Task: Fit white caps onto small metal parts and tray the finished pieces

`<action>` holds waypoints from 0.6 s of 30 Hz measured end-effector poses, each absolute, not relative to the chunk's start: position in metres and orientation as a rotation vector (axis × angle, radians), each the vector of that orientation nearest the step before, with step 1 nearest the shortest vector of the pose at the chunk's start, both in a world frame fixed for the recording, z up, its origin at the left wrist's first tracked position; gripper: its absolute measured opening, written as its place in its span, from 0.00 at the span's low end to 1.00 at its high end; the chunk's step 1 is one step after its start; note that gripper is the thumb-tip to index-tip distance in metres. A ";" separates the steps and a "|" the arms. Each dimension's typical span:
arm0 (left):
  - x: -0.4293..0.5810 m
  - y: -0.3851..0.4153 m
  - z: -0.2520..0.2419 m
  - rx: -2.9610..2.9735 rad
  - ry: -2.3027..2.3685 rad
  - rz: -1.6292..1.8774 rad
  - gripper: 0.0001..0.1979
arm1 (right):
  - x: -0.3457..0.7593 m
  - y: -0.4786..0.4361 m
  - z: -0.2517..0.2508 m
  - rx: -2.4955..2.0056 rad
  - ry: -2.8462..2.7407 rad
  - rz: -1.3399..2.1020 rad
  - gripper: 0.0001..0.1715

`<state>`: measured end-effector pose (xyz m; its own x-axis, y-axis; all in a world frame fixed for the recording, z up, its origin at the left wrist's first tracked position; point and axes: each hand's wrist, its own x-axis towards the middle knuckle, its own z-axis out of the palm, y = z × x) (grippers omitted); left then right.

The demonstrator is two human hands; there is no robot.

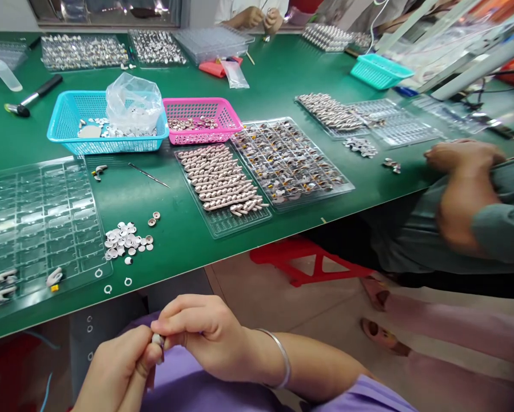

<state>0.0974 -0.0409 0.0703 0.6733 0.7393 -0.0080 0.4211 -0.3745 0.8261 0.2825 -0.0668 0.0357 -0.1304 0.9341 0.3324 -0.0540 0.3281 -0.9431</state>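
Over my lap, just off the table's front edge, both hands meet on a small pale rounded piece [158,339] that looks like an earbud part. My left hand [118,366] pinches it from below with thumb and forefinger. From above, my right hand [207,332] presses its closed fingertips against the same piece, which they mostly cover. On the table ahead lies a pile of small round white caps [122,239], with a few loose white rings [108,289] near the edge. To the left, a clear compartment tray [46,212] has several earbud shells with yellow tabs in its front row.
Behind the caps lie metal tweezers [148,175]. Farther back stand a blue basket [106,146] and a pink basket [203,136]. Filled trays of beige parts [220,177] and earbud pieces [293,160] sit right of centre. A co-worker's arm [466,189] rests at the right edge, near a red stool [308,260].
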 end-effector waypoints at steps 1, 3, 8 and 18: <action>0.097 -0.042 0.070 2.052 0.900 0.478 0.16 | 0.283 -0.067 0.036 -0.865 -1.419 1.076 0.15; 0.096 -0.042 0.069 2.099 0.907 0.500 0.15 | 0.283 -0.067 0.036 -0.870 -1.398 1.090 0.14; 0.102 -0.039 0.072 2.020 0.884 0.491 0.19 | 0.280 -0.068 0.033 -0.910 -1.272 1.184 0.12; 0.111 -0.037 0.078 1.928 0.947 0.594 0.20 | 0.275 -0.071 0.024 -0.928 -0.590 1.756 0.10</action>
